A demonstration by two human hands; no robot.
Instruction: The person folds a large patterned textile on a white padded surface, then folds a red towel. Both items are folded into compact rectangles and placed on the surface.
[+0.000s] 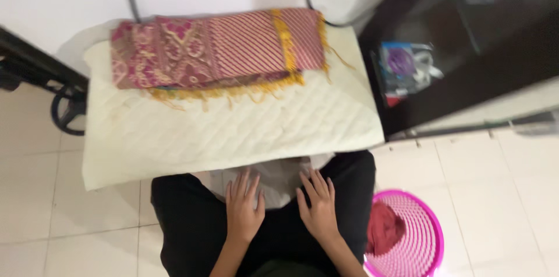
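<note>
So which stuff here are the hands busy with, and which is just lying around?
Being used:
- left hand and right hand, both flat on the pale cloth at the edge of the white quilted pad

Just lying about:
- folded pink and gold cloth at the pad's far side
- pink basket holding a red cloth
- dark cabinet

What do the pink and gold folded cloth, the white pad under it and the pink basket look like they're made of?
Folded cloth: woven fabric, probably with metallic-looking gold thread; patterned stripes and a yellow fringe.
White pad: quilted textile, matte, with stitched diamond lines.
Pink basket: likely moulded plastic, with a glossy rim and slotted walls.
</note>
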